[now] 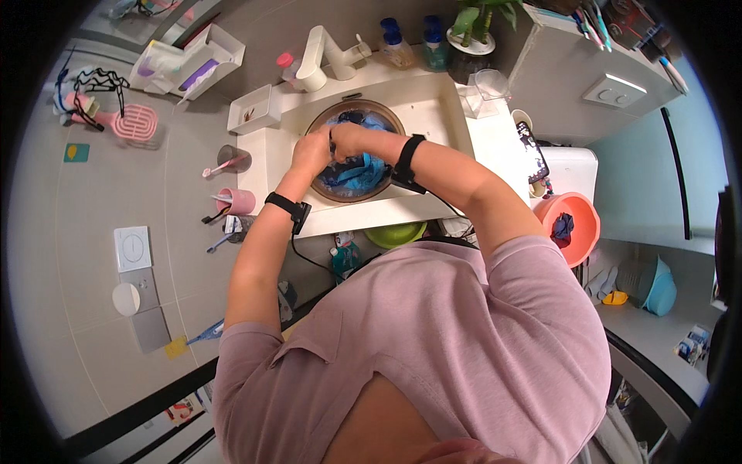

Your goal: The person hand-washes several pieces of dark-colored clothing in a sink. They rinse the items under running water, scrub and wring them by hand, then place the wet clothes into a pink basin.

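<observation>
A round basin (396, 117) with a brownish rim stands in the white sink (432, 95). Blue and dark navy wet cloth (362, 171) lies in soapy water inside it. Over the basin's left part, my left hand (311, 152) is curled into a fist. My right hand (348, 141) is pressed close against it, also with bent fingers. A bit of dark cloth shows between the two fists, and both appear closed on it. The fingers' undersides are hidden from above.
A white faucet (324, 58) rises behind the basin, near pump bottles (394, 43) and a potted plant (472, 46). A white box (252, 110) sits on the sink's left corner. To the right are a phone (532, 152) and an orange basin (582, 223) holding dark cloth.
</observation>
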`<state>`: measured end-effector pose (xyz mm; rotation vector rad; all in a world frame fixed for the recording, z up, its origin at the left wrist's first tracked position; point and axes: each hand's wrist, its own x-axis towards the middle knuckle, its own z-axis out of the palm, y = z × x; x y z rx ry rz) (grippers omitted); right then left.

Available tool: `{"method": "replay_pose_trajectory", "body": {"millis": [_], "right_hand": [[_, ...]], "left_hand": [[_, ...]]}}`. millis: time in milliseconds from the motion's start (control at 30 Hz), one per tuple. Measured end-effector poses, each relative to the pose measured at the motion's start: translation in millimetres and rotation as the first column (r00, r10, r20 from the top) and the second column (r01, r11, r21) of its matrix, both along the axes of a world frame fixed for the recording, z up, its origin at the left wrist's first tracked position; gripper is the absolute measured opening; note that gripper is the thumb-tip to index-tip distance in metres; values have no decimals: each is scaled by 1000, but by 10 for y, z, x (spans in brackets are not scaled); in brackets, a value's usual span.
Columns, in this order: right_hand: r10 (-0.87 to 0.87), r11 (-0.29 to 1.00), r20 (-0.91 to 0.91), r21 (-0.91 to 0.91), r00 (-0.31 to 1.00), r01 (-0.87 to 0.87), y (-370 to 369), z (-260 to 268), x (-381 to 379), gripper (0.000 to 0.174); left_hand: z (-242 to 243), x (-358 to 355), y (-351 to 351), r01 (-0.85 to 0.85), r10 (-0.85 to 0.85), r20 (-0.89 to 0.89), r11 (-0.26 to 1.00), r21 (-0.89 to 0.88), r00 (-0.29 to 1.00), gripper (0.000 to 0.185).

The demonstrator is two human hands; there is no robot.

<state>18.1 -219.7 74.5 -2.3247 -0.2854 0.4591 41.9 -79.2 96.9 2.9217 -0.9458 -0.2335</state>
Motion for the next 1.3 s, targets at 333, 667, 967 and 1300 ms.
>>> {"method": "replay_pose_trajectory", "body": {"millis": [333,667,967,1300], "right_hand": [[-20,961,760,-164,649,222,1,-435,-164,20],[-52,848,-320,487,946,211,-212,-215,-31,19],[155,829,-419,548,894,113,-199,196,-164,17],[-118,942,209,-285,971,176,21,-140,-173,38]], "left_hand": [[-409,435,120,-175,-116,-725,933,-314,679,40],[83,-274,124,314,-246,271,917,-247,931,87],[320,-120,138,389,-378,395,920,56,837,71],[-132,107,-73,149,-143,-77,986,75,987,34]]}}
